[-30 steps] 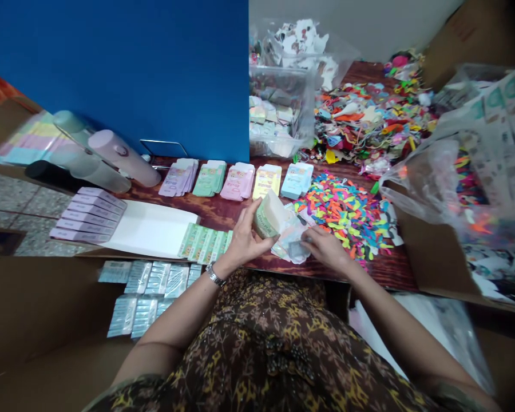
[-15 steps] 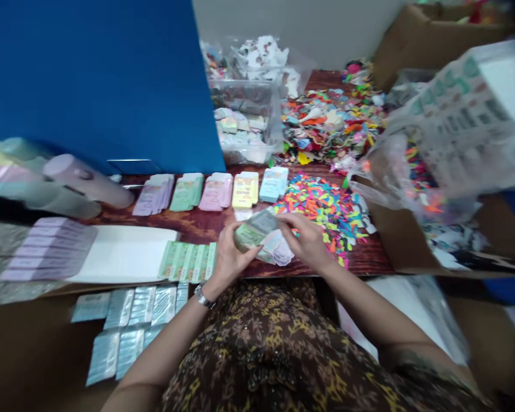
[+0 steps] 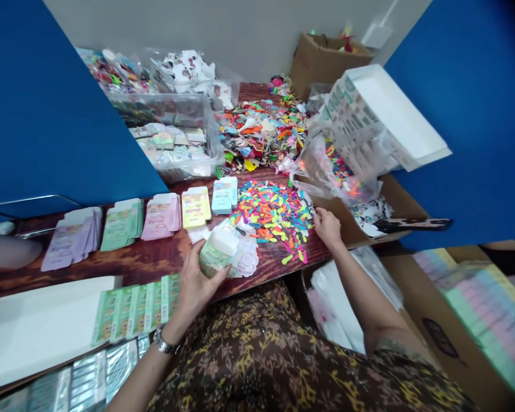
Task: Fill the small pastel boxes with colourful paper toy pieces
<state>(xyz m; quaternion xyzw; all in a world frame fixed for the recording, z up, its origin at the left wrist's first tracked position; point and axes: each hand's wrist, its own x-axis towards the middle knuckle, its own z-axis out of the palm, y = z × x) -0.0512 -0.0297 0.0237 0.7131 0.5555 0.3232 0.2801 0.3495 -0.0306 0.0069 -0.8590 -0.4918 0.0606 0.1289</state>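
Observation:
My left hand [image 3: 197,280] is closed around a small green printed carton [image 3: 214,252], whose pale top end faces up and away from me. Pale, scallop-edged paper pieces [image 3: 245,257] lie on the table just right of that carton. My right hand [image 3: 327,226] is at the right edge of a heap of small, brightly coloured pieces [image 3: 274,209]. Its thumb and fingertips are pressed together there beside some whitish pieces; anything between them is too small to make out.
Flat carton stacks in purple [image 3: 75,234], green [image 3: 122,223], pink [image 3: 161,216], yellow [image 3: 195,206] and blue [image 3: 224,194] line the table. Several green cartons stand in a white tray [image 3: 47,320]. A clear bin [image 3: 189,166] and mixed trinkets [image 3: 261,129] lie behind; an open cardboard box [image 3: 397,197] is right.
The view has swung right. My right hand has left the green carton and moved right to the edge of the coloured heap. My left hand still grips the carton.

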